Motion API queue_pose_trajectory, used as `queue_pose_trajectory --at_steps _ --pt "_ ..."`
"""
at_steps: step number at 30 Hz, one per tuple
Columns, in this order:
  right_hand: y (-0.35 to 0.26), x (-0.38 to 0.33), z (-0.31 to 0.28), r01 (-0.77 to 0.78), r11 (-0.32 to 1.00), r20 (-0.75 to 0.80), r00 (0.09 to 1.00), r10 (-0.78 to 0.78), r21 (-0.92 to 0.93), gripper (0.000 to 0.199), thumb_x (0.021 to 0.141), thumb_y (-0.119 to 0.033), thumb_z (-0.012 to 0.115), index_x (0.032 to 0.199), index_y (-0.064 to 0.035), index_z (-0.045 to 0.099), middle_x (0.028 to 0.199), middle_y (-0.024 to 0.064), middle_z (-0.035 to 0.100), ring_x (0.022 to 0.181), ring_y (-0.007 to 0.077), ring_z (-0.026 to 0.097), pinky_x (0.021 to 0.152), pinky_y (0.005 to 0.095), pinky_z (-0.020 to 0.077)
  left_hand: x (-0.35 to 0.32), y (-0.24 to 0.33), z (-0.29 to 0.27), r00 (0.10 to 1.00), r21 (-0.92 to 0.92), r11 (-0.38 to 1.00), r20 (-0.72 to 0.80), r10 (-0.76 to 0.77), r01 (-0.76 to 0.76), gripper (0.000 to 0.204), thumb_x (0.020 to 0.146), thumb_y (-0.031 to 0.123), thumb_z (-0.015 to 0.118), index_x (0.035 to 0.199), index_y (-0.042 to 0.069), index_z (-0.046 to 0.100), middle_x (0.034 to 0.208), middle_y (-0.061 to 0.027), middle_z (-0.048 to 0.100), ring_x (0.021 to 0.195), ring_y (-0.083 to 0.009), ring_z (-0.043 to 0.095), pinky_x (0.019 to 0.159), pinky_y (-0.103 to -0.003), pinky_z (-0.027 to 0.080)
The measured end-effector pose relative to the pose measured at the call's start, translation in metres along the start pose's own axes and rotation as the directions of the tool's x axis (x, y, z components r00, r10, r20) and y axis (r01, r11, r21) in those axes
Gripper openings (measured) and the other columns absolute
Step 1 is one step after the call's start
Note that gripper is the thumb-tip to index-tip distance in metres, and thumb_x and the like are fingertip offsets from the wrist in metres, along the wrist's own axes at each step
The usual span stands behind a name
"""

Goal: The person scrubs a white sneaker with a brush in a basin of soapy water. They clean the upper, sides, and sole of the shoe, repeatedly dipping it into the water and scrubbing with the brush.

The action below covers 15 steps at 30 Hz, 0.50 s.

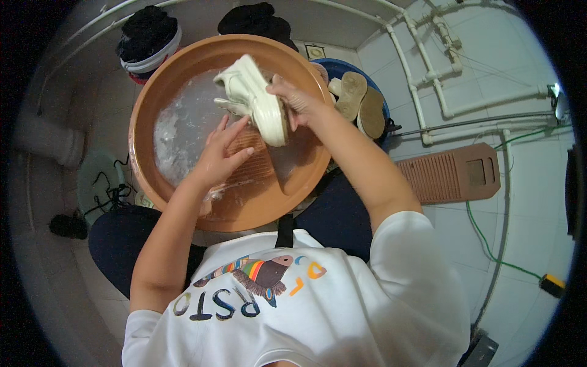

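Note:
A white shoe (264,113) with a strap is held up over a large orange basin (139,144) of cloudy, sudsy water. My right hand (298,105) grips the shoe along its sole, on the right side. My left hand (221,153) is open, fingers spread and thumb apart, its fingertips close to the shoe's strap side; whether they touch it I cannot tell. Beneath the shoe and my left hand, a ribbed brown washboard (260,164) slants into the water. White suds (168,144) float at the basin's left side.
A blue tub (384,101) of shoes stands right of the basin. Farther right are another washboard (431,176), white wall pipes (440,101) and a green cord (486,244). Black-filled containers (150,52) stand behind; a pale green basin (92,177) and black brush (68,226) are left.

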State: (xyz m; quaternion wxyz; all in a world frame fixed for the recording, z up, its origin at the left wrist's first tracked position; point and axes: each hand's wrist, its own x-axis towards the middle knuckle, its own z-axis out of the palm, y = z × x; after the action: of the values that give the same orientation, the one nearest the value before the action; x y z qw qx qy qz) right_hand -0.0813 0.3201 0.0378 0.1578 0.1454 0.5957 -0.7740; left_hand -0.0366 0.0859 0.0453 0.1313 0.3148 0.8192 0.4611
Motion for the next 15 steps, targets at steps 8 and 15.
queue_pose_trajectory --at_steps 8,15 --pt "-0.093 -0.068 -0.093 0.425 0.886 -0.207 0.864 -0.459 -0.187 0.103 0.069 -0.025 0.070 0.140 -0.0058 -0.002 0.141 0.0250 0.017 0.117 0.0341 0.042 0.053 0.0398 0.0532 -0.005 -0.022 0.019 0.996 0.098 0.994 -0.081 -0.031 0.039 0.052 0.078 0.018 0.062 0.127 0.012 0.045 0.130 -0.0130 0.044 0.127 -0.0393 0.026 0.103 -0.046 0.025" --pt "-0.108 -0.061 -0.162 -0.030 0.869 -0.645 0.683 -0.343 -0.494 0.103 0.068 -0.040 0.070 0.140 -0.0060 0.006 0.136 0.0260 0.027 0.101 0.0399 0.054 0.049 0.0438 0.0508 -0.015 -0.036 0.031 0.999 0.224 0.974 -0.043 -0.022 0.032 0.047 0.075 0.013 0.063 0.119 0.005 0.049 0.121 -0.0177 0.049 0.120 -0.0408 0.034 0.101 -0.044 0.028"
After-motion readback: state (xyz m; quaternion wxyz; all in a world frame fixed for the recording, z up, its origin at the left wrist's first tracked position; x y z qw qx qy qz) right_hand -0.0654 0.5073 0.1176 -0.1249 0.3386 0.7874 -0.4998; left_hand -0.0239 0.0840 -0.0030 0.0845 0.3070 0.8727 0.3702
